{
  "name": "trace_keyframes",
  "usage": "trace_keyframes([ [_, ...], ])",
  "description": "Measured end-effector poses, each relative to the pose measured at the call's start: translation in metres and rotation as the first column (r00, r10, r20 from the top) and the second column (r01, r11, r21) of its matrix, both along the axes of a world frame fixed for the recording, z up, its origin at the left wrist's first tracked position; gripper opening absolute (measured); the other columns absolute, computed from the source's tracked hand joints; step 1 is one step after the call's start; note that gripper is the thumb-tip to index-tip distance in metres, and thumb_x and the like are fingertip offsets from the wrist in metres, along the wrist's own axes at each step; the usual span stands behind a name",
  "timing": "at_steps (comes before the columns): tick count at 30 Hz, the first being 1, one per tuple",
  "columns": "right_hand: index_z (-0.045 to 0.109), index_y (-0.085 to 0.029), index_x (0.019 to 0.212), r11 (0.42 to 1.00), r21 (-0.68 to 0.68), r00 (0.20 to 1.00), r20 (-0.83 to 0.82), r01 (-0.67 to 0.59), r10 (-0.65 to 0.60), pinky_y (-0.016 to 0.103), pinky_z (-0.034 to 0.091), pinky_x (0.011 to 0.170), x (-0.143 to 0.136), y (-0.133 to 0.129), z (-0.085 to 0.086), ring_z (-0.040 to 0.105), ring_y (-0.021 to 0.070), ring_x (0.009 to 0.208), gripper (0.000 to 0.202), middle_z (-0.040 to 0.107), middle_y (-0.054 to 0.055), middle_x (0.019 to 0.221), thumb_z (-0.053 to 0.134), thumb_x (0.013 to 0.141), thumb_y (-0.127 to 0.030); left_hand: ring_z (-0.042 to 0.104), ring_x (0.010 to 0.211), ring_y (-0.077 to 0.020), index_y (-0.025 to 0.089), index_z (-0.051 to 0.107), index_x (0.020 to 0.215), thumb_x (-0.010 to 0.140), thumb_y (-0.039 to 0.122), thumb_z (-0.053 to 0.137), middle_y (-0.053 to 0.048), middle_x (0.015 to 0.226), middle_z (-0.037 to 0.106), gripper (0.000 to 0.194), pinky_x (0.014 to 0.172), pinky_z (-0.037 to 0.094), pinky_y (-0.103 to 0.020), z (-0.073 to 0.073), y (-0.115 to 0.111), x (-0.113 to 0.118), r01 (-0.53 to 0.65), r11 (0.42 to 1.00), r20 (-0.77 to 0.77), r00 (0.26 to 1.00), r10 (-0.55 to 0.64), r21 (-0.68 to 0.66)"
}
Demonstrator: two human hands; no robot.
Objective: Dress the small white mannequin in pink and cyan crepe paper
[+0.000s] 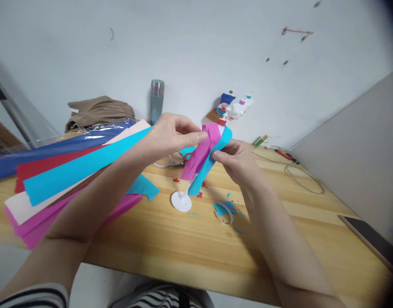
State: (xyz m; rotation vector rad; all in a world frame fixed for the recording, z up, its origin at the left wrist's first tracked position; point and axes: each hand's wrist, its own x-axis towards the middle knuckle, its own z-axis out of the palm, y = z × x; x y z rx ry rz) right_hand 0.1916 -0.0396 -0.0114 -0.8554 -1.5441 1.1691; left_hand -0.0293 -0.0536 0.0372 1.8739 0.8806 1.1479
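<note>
My left hand (180, 136) pinches the top of a magenta strip (199, 157), which looks like felt or crepe paper. With thumb and fingers, my right hand (236, 158) grips a turquoise strip (204, 173) of similar material. Both strips hang slanting down from a white decorated stand, looped near its upper part. Its round white base (181, 201) rests on the table. Above my hands, the stand carries a white figure (235, 110), a blue piece (227, 99) and a small red-and-turquoise flower (221, 109). The strips hide most of the stand's stem.
Long coloured sheets (87, 169) lie at the left beside a brown cloth (102, 112). A thermos (157, 102) stands by the wall. Scissors (174, 162) lie behind the strips. A tape ring (227, 214) and scraps lie in front; a phone (370, 239) and cable (304, 184) are right.
</note>
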Motion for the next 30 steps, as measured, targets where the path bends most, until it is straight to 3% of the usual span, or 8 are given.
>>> trace_keyframes([
  [5,0.081,-0.032,0.072,1.000,-0.008,1.000,-0.008,-0.012,0.012,0.042,0.056,0.072,0.006,0.005,-0.002,0.067,0.0223,0.067,0.027,0.076,0.002,0.074,0.097,0.060,-0.050,0.068,0.074,-0.0189,0.015,0.076,0.075,0.078,0.034,0.078,-0.005,0.075,0.074,0.019,0.070,0.055,-0.031,-0.005,0.000,0.006,0.046,0.999,-0.111,0.993,-0.046,0.000],
  [10,0.080,-0.031,0.072,0.999,-0.020,1.000,-0.012,-0.025,0.025,0.042,0.056,0.073,0.006,0.004,-0.002,0.067,0.0223,0.068,0.031,0.076,0.001,0.074,0.097,0.059,-0.053,0.066,0.077,-0.0181,0.016,0.074,0.075,0.080,0.027,0.072,-0.004,0.077,0.073,0.012,0.074,0.054,-0.031,-0.011,0.001,0.011,0.064,0.997,-0.105,0.993,-0.059,0.051],
  [16,0.080,-0.031,0.072,1.000,-0.025,1.000,-0.021,-0.004,0.003,0.041,0.057,0.071,0.005,0.004,-0.003,0.066,0.0218,0.067,0.035,0.077,0.001,0.074,0.098,0.055,-0.057,0.061,0.071,-0.0170,0.018,0.071,0.070,0.080,0.029,0.072,-0.001,0.068,0.067,0.015,0.066,0.051,-0.028,-0.015,0.006,0.010,0.054,0.994,-0.108,0.993,-0.044,0.094],
  [24,0.081,-0.031,0.070,1.000,0.027,0.998,-0.058,-0.014,0.015,0.040,0.058,0.064,0.007,0.007,-0.003,0.067,0.0222,0.063,0.037,0.076,0.000,0.068,0.099,0.054,-0.059,0.062,0.073,-0.0160,0.015,0.072,0.078,0.085,0.031,0.068,-0.004,0.076,0.071,0.018,0.071,0.051,-0.030,-0.007,-0.001,0.010,0.014,0.998,-0.180,0.984,-0.002,0.063],
  [30,0.080,-0.031,0.069,0.999,0.045,0.999,-0.040,-0.006,0.008,0.043,0.060,0.066,0.004,0.006,-0.002,0.070,0.0245,0.066,0.037,0.077,0.001,0.070,0.098,0.054,-0.059,0.060,0.076,-0.0148,0.016,0.066,0.072,0.082,0.024,0.067,-0.001,0.074,0.067,0.014,0.072,0.049,-0.027,-0.018,0.004,0.017,0.005,0.985,-0.163,0.986,0.024,0.170],
])
